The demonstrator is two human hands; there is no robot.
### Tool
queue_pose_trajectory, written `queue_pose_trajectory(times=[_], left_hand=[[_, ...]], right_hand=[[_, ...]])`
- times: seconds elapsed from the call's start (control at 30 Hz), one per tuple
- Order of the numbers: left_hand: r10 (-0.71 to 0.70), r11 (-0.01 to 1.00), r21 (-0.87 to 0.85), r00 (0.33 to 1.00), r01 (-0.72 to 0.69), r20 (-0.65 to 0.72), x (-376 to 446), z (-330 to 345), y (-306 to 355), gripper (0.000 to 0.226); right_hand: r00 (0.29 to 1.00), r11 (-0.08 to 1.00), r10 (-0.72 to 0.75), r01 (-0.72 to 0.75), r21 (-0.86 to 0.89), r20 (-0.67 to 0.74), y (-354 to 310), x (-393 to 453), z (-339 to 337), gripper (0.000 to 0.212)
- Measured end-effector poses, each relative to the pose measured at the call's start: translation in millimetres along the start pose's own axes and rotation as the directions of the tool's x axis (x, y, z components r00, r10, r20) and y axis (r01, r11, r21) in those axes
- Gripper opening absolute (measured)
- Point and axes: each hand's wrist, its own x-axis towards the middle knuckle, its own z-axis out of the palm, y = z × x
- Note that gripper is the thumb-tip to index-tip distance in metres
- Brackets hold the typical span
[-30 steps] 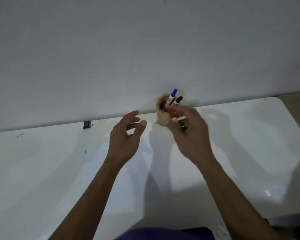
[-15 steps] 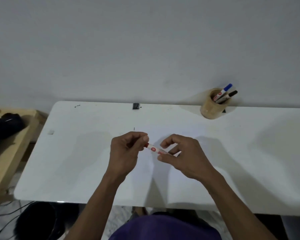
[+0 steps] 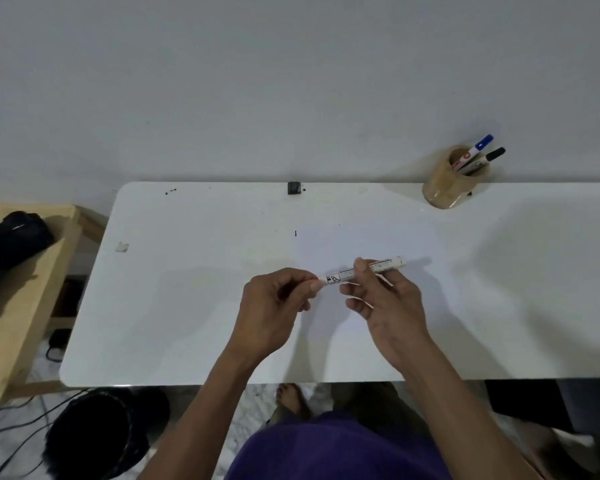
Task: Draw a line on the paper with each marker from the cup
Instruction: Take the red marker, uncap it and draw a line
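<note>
Bare forearms, no sleeves in view; purple garment [image 3: 336,448] at the waist, perhaps shorts; bare foot [image 3: 289,398] below

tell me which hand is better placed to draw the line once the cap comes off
Right. The right hand already holds the marker by its barrel over the paper, while the left hand only pinches the cap end.

marker [image 3: 362,270]: I turn it flatter, more barrel showing | left hand [image 3: 274,306]: fingers now closed over its red cap end
</note>
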Motion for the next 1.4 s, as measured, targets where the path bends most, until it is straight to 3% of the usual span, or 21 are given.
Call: queue_pose_trajectory(times=[0.1,0.3,0.43,0.53,0.67,0.87,1.0,1.13,1.27,1.33,1.4], left_hand=[[-0.037,0.996,0.079,0.999,0.034,0.032,4,-2,-3,0.014],[-0.139,0.990,-0.021,0.990,0.139,0.017,19,1,1,0.026],[-0.191,0.980,-0.067,0.981,0.188,-0.031,38,-5,2,0.027],[-0.224,0.969,0.077,0.966,0.235,-0.130,58,-17,-6,0.015],[-0.127,0.898,0.357,0.929,0.257,-0.348,89,-22,-20,0.013],[-0.053,0.805,0.541,0.939,0.242,-0.341,131,-22,-48,0.012],[-0.073,0.782,0.569,0.945,0.252,-0.318,143,-22,-56,0.012],[-0.082,0.793,0.559,0.952,0.241,-0.295,142,-22,-59,0.016],[-0.117,0.801,0.510,0.917,0.314,-0.381,128,-16,-47,0.047],[-0.049,0.798,0.502,0.865,0.335,-0.499,108,-11,-42,0.047],[0.084,0.786,0.563,0.857,0.257,-0.508,84,-1,-45,0.041]], right_hand=[[1.000,0.998,-0.020,0.020,-0.063,0.008,9,7,1,0.019],[0.994,0.988,-0.080,0.089,-0.129,0.069,9,32,0,0.024],[0.994,0.994,-0.106,0.107,-0.014,0.016,-3,53,-4,0.013],[0.991,0.991,-0.134,0.134,-0.007,-0.012,-22,70,-15,0.012],[0.990,0.988,-0.142,0.141,-0.067,-0.011,-36,87,-26,0.013],[0.993,0.983,-0.117,0.113,-0.143,-0.018,-32,96,-35,0.008],[0.990,0.974,-0.136,0.128,-0.186,-0.026,-23,99,-38,0.003],[0.985,0.964,-0.167,0.154,-0.215,-0.043,-18,98,-38,0.017],[0.977,0.949,-0.211,0.203,-0.242,-0.007,-14,100,-38,0.020],[0.977,0.948,-0.215,0.212,-0.236,0.013,-13,103,-36,0.017],[0.973,0.939,-0.225,0.230,-0.257,0.049,-12,108,-33,0.015]])
